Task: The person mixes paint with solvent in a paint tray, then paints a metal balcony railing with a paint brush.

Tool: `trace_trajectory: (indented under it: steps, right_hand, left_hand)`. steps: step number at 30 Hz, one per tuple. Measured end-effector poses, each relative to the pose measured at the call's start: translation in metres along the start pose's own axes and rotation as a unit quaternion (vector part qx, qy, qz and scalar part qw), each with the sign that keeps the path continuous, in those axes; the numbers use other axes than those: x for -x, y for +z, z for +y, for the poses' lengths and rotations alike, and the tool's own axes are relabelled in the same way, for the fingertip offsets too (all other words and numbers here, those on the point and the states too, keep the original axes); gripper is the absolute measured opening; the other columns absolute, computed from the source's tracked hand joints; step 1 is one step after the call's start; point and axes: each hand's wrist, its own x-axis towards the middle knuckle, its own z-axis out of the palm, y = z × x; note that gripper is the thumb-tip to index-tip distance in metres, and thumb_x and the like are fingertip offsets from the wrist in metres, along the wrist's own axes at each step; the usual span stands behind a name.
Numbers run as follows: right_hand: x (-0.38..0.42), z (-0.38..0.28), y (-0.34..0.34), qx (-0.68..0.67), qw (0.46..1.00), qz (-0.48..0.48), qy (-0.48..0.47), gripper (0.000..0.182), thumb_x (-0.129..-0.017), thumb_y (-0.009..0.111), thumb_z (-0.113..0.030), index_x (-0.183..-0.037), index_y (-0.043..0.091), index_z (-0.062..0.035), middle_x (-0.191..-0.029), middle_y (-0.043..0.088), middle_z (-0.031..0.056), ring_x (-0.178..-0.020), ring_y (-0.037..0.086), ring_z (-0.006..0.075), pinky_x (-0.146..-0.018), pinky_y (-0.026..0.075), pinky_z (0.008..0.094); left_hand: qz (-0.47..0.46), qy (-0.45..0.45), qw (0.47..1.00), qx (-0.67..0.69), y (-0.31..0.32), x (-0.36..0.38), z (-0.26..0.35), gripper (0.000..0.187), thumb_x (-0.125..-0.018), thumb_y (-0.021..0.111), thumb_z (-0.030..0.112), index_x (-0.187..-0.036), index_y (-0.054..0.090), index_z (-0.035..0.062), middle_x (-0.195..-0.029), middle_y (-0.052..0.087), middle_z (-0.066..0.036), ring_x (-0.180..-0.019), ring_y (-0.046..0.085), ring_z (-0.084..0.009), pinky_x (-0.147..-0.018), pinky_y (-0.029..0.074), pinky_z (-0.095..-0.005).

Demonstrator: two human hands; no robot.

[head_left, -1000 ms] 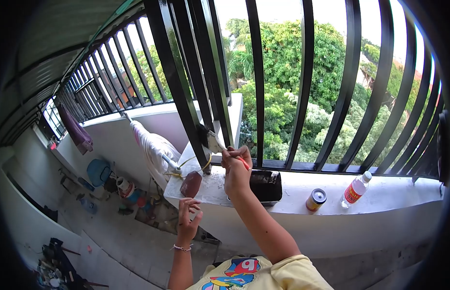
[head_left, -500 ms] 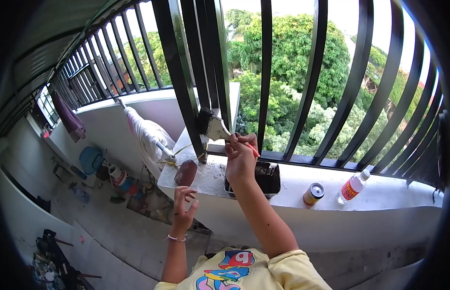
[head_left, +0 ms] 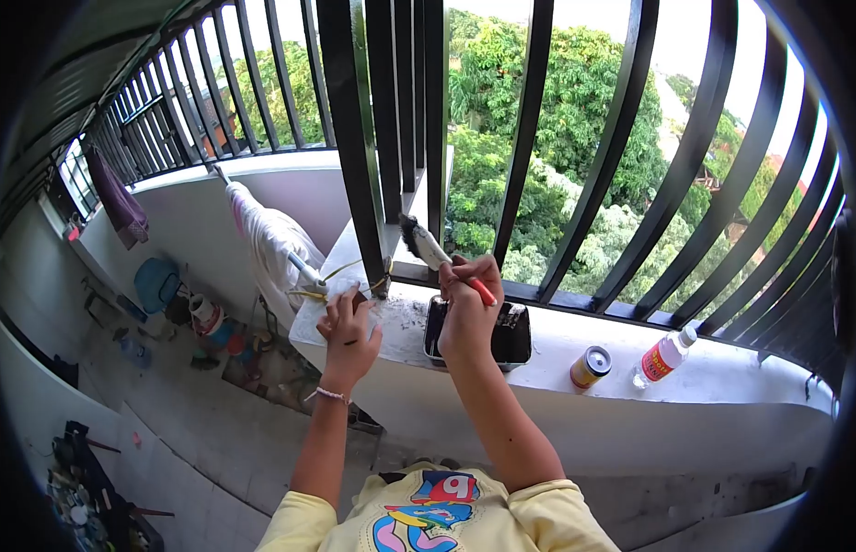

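Observation:
A paintbrush (head_left: pixel 432 248) with black-coated bristles and a red-tipped handle is gripped in my right hand (head_left: pixel 470 308). The hand is above a rectangular tray (head_left: pixel 511 336) of black paint on the white ledge, and the brush head points up and left, apart from the bars. Over a flat reddish-brown piece (head_left: pixel 360 297) on the ledge's left corner lies my left hand (head_left: pixel 350 336). Its fingers are spread across the piece and its thumb stands apart. The hand hides most of the piece, and the contact under the fingers is hard to see.
Black metal bars (head_left: pixel 359 138) rise from the white ledge (head_left: pixel 547 363). Right of the tray stand a can (head_left: pixel 591 368) and a clear bottle with a red label (head_left: pixel 665 357). A white cloth (head_left: pixel 267 235) hangs at left, near a pole end and yellowish strips.
My left hand has moved up and forward over the reddish-brown piece. My right hand has drawn the brush away from the bars and turned it edge-on. The view has shifted slightly.

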Motion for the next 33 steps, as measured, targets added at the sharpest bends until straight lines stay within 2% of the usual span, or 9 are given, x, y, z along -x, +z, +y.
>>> trace_trajectory:
  steps: [4, 6, 8, 15, 19, 24, 27, 30, 33]
  right_hand:
    - [0.006, -0.021, -0.004, 0.114, 0.993, -0.032, -0.019, 0.026, -0.084, 0.066, 0.017, -0.081, 0.052, -0.0044, -0.09, 0.056, 0.0046, -0.103, 0.061, 0.0171, -0.091, 0.049, 0.0275]
    - [0.009, -0.026, -0.004, 0.145, 0.989, -0.037, -0.015, 0.025, -0.082, 0.067, 0.018, -0.077, 0.053, -0.0023, -0.091, 0.054, 0.0036, -0.102, 0.062, 0.0182, -0.092, 0.048, 0.0298]
    - [0.01, -0.027, -0.005, 0.208, 0.969, -0.082, -0.1, 0.023, -0.08, 0.069, 0.018, -0.075, 0.055, 0.0005, -0.091, 0.053, 0.0039, -0.101, 0.064, 0.0196, -0.087, 0.051, 0.0299]
    - [0.013, -0.029, 0.006, 0.404, 0.88, -0.164, -0.188, 0.021, -0.071, 0.068, 0.018, -0.074, 0.057, 0.0011, -0.082, 0.054, 0.0072, -0.079, 0.069, 0.0224, -0.074, 0.052, 0.0321]
    - [0.007, -0.017, 0.014, 0.465, 0.835, -0.209, -0.206, 0.02, -0.068, 0.059, 0.019, -0.074, 0.058, -0.0003, -0.08, 0.054, 0.0082, -0.076, 0.066, 0.0243, -0.068, 0.049, 0.0332]
    - [-0.002, -0.001, 0.022, 0.533, 0.79, -0.229, -0.198, 0.019, -0.069, 0.068, 0.017, -0.072, 0.058, 0.0008, -0.078, 0.053, 0.0071, -0.074, 0.064, 0.0214, -0.067, 0.049, 0.0325]
    - [-0.005, 0.012, 0.021, 0.572, 0.756, -0.253, -0.196, 0.019, -0.062, 0.056, 0.018, -0.069, 0.058, 0.0009, -0.075, 0.051, 0.0081, -0.067, 0.058, 0.0215, -0.061, 0.046, 0.0314]
    - [-0.009, 0.02, 0.015, 0.566, 0.753, -0.256, -0.22, 0.018, -0.059, 0.055, 0.014, -0.068, 0.059, -0.001, -0.074, 0.048, 0.0094, -0.063, 0.054, 0.0282, -0.058, 0.044, 0.0353]
    - [-0.017, 0.008, 0.018, 0.547, 0.774, -0.263, -0.178, 0.017, -0.058, 0.052, 0.014, -0.068, 0.058, 0.0011, -0.072, 0.05, 0.0088, -0.064, 0.056, 0.025, -0.059, 0.043, 0.0329]
  left_hand:
    - [-0.005, 0.002, 1.0, 0.008, 0.008, -0.016, -0.014, 0.036, -0.081, 0.068, 0.01, -0.117, 0.065, 0.0099, -0.134, 0.058, -0.004, -0.134, 0.044, -0.0245, -0.107, 0.024, -0.0533]
    - [0.014, -0.003, 1.0, 0.023, 0.005, -0.022, -0.02, 0.034, -0.081, 0.066, 0.009, -0.115, 0.065, 0.0098, -0.13, 0.06, -0.003, -0.132, 0.046, -0.0236, -0.105, 0.025, -0.0522]
    - [0.033, -0.008, 0.999, 0.037, -0.001, -0.028, -0.022, 0.032, -0.081, 0.065, 0.008, -0.114, 0.066, 0.0098, -0.127, 0.062, -0.003, -0.129, 0.049, -0.0227, -0.104, 0.025, -0.0512]
    - [0.03, 0.031, 0.989, 0.139, -0.012, -0.046, -0.031, 0.031, -0.08, 0.059, -0.001, -0.108, 0.068, 0.0079, -0.122, 0.063, -0.005, -0.127, 0.051, -0.0236, -0.101, 0.027, -0.0447]
    - [0.002, 0.043, 0.989, 0.145, -0.014, -0.048, -0.033, 0.036, -0.078, 0.055, -0.004, -0.11, 0.068, 0.0079, -0.123, 0.063, -0.005, -0.128, 0.051, -0.0234, -0.102, 0.028, -0.0439]
    - [0.015, 0.037, 0.978, 0.207, -0.005, -0.055, -0.044, 0.041, -0.075, 0.053, -0.007, -0.111, 0.067, 0.0068, -0.124, 0.063, -0.005, -0.129, 0.05, -0.0238, -0.102, 0.027, -0.0434]
    - [0.012, 0.053, 0.971, 0.231, 0.0, -0.057, -0.049, 0.044, -0.073, 0.053, -0.008, -0.112, 0.067, 0.006, -0.125, 0.062, -0.006, -0.128, 0.05, -0.0238, -0.1, 0.028, -0.0416]
    - [0.016, 0.045, 0.974, 0.222, -0.007, -0.052, -0.045, 0.046, -0.072, 0.054, -0.007, -0.114, 0.066, 0.0062, -0.124, 0.061, -0.006, -0.126, 0.05, -0.0233, -0.099, 0.028, -0.0401]
    - [0.03, 0.044, 0.965, 0.257, 0.001, -0.048, -0.047, 0.046, -0.073, 0.054, -0.006, -0.115, 0.067, 0.007, -0.124, 0.06, -0.005, -0.127, 0.049, -0.0236, -0.099, 0.028, -0.0404]
